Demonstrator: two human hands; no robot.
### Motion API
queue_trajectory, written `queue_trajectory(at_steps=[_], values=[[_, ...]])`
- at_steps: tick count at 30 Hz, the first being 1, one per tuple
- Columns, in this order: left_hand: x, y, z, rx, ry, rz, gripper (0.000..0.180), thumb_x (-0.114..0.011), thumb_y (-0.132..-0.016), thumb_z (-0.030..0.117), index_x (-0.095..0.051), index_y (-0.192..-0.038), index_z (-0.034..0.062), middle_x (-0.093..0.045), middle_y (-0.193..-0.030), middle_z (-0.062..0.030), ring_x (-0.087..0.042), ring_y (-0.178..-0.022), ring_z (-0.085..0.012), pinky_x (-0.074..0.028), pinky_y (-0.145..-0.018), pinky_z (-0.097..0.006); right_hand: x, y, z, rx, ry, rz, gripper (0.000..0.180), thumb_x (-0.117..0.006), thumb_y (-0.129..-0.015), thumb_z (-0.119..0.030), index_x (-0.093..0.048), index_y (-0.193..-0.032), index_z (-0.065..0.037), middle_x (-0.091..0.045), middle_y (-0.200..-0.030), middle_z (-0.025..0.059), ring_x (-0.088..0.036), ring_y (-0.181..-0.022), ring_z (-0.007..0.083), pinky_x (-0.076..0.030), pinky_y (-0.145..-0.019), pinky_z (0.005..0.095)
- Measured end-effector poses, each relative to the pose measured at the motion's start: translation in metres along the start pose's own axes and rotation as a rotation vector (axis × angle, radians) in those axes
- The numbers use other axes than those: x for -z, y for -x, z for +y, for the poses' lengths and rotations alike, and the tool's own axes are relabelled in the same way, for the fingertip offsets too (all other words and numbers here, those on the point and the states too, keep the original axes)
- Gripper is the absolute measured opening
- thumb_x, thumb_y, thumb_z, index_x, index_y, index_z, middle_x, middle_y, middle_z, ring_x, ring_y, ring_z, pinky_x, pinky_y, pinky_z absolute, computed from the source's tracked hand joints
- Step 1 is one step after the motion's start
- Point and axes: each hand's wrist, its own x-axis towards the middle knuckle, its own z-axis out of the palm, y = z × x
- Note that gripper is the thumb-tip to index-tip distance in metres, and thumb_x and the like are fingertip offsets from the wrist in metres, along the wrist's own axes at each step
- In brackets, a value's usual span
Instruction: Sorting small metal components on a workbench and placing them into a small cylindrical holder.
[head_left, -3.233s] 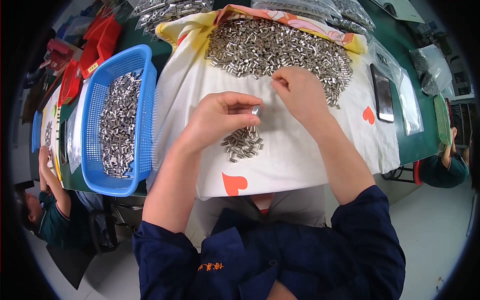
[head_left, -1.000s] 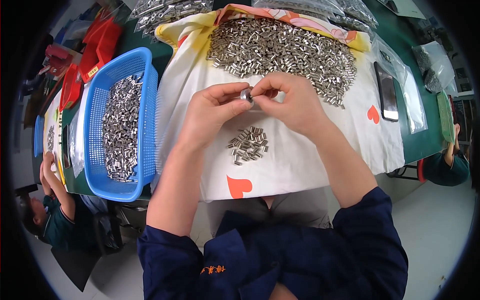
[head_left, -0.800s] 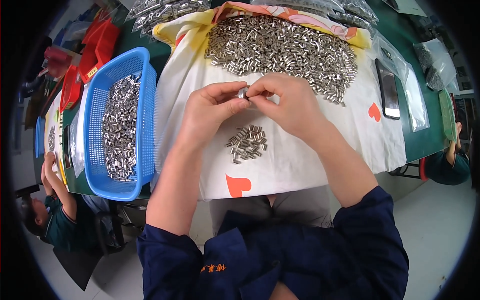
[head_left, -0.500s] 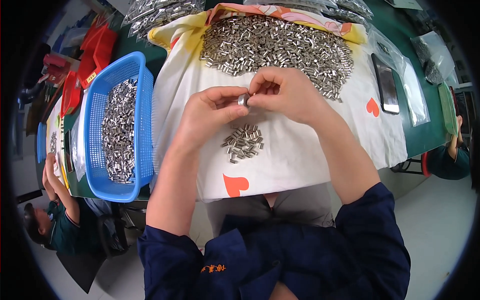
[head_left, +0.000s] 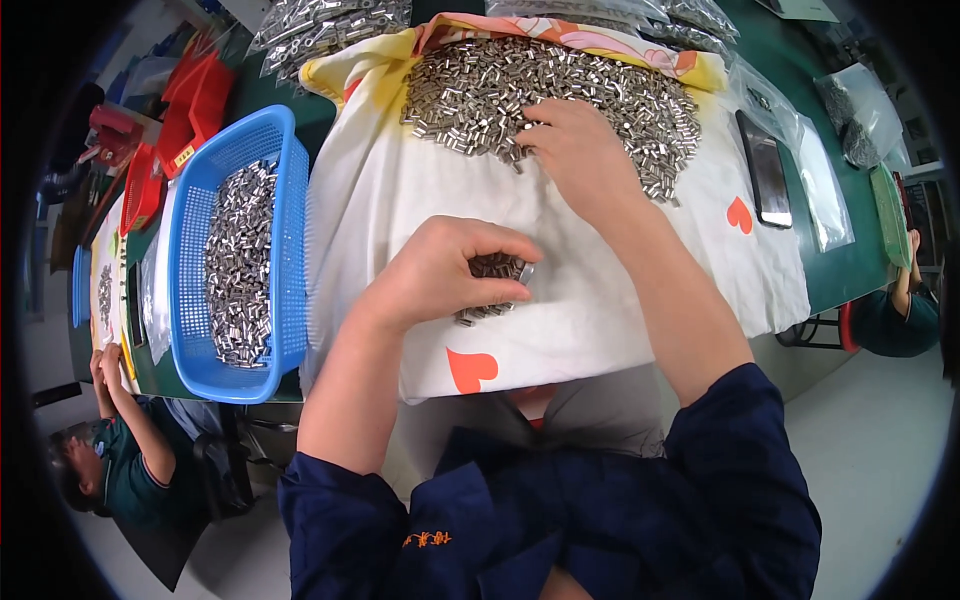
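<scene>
A white cloth with orange hearts (head_left: 620,320) covers the table in front of me. At its far end lies a large heap of small shiny metal tubes (head_left: 500,80). My right hand (head_left: 575,160) rests on the near edge of that heap, fingertips down among the tubes. Closer to me is a small pile of the same tubes (head_left: 492,292). My left hand (head_left: 440,270) curls over this small pile, and one metal tube (head_left: 527,271) shows at its fingertips.
A blue plastic basket (head_left: 288,200) full of metal tubes stands at the left. Red trays (head_left: 195,95) and clear bags of parts (head_left: 320,20) lie beyond it. A dark phone (head_left: 765,165) lies on the right. Other people sit at lower left (head_left: 110,470) and at the right (head_left: 890,315).
My hands, which held one tube together above the cloth, have parted. The left hand dropped to the small pile. The right hand reached forward onto the large heap.
</scene>
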Motion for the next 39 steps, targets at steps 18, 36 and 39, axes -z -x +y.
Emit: queue_trajectory(at_steps=[18, 36, 39], values=[[0.016, -0.01, -0.02, 0.03, 0.643, 0.36, 0.032, -0.064, -0.073, 0.0, -0.055, -0.104, -0.0027, -0.061, -0.092, -0.0072, -0.058, -0.08, -0.0117, -0.047, -0.075, -0.023, 0.043, -0.003, -0.048, -0.419, -0.974, -0.146, 0.01, -0.058, -0.074, -0.005, -0.062, -0.083, -0.002, -0.06, -0.079, 0.0039, -0.055, -0.072, 0.0099, -0.044, -0.067, 0.024], [0.016, -0.008, -0.015, 0.089, 0.594, 0.387, 0.03, -0.062, -0.074, -0.002, -0.056, -0.103, -0.0049, -0.062, -0.089, -0.0099, -0.059, -0.079, -0.0119, -0.047, -0.072, -0.022, 0.034, -0.001, -0.048, -0.245, -0.725, -0.114, 0.009, -0.06, -0.071, -0.007, -0.061, -0.078, -0.003, -0.061, -0.072, 0.0072, -0.059, -0.064, 0.0188, -0.047, -0.06, 0.0283], [0.016, -0.006, -0.015, 0.145, 0.494, 0.348, 0.031, -0.063, -0.072, -0.002, -0.056, -0.102, -0.0051, -0.062, -0.089, -0.009, -0.059, -0.079, -0.0115, -0.048, -0.071, -0.022, 0.04, -0.003, -0.045, -0.413, -0.915, -0.259, 0.01, -0.062, -0.071, -0.006, -0.061, -0.08, -0.002, -0.06, -0.073, 0.002, -0.054, -0.064, 0.0094, -0.044, -0.062, 0.0235]])
